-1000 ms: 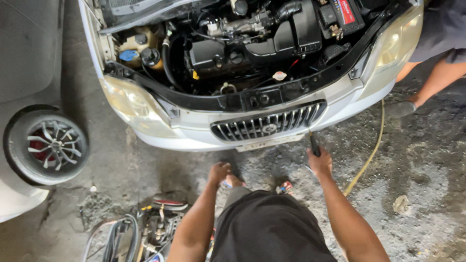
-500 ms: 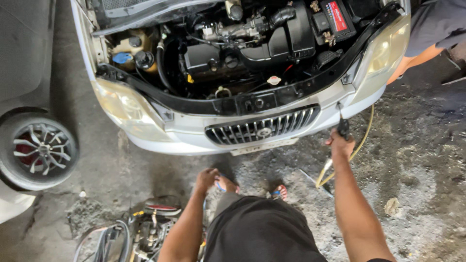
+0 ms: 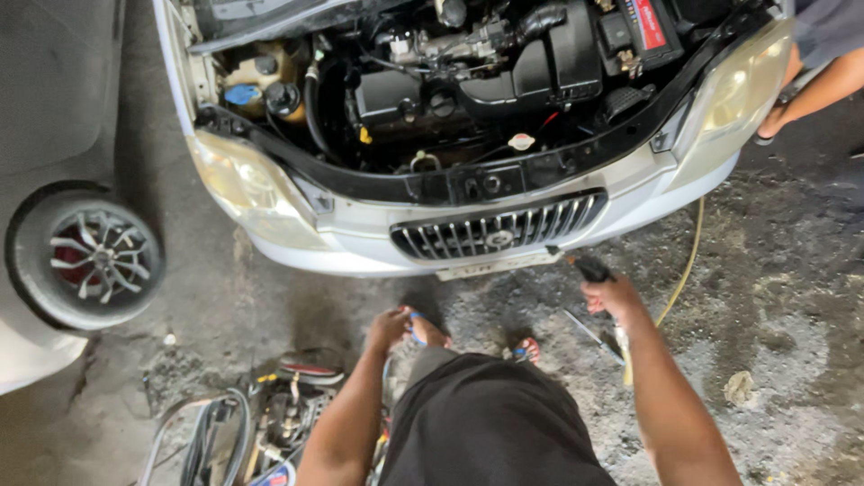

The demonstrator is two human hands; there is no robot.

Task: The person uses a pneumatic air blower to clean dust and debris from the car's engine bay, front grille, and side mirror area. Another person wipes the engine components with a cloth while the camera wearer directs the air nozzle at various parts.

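The right hand [image 3: 612, 295] is closed around a dark-handled tool [image 3: 592, 268], probably a screwdriver though its tip is hidden, held just under the front bumper [image 3: 360, 256] of the silver car, right of the grille [image 3: 499, 229]. The left hand [image 3: 389, 328] hangs low by the knee, fingers loosely curled and holding nothing that shows. The bonnet is already up and the engine bay [image 3: 468, 90] stands exposed, but the bumper and grille sit in place, so the work at the car's nose looks barely begun. A yellow hose [image 3: 688, 252] trails over the concrete floor [image 3: 792, 360] beside the right arm, and a slim metal rod [image 3: 589, 333] lies near the sandalled feet. A heap of tools and cables [image 3: 261, 423] crowds the left side, with a second car's wheel [image 3: 85, 256] beyond; another person's arm [image 3: 814, 90] reaches in at the headlight. Open floor remains to the right.
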